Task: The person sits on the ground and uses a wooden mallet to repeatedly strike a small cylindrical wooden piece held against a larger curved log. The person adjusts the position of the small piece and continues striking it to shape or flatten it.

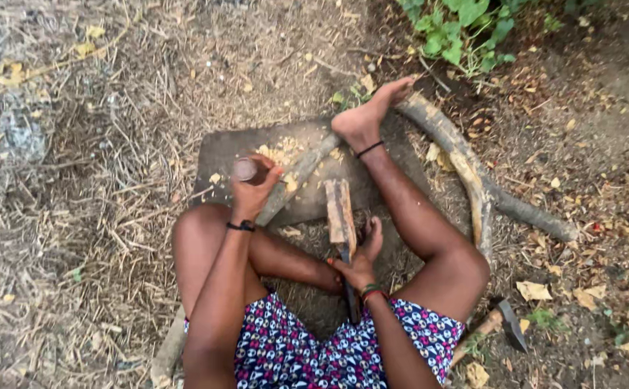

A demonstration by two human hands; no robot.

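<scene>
I sit on the ground with my legs spread around a flat grey slab (pixel 221 155). My left hand (pixel 254 189) is shut around the round cut end of a thick wooden stick (pixel 300 173), which slants across the slab toward my right foot (pixel 365 115). Pale wood chips (pixel 280 151) lie on the slab beside it. My right hand (pixel 357 265) grips the dark handle of a tool (pixel 350 292) whose flat wooden-looking upper part (pixel 339 209) points up at the stick. Tool and stick are close; contact is unclear.
A long curved branch (pixel 465 169) lies along the outside of my right leg. A small axe (pixel 507 324) rests on the ground by my right hip. Dry grass and leaves cover the soil, and green plants (pixel 458 29) grow at the top.
</scene>
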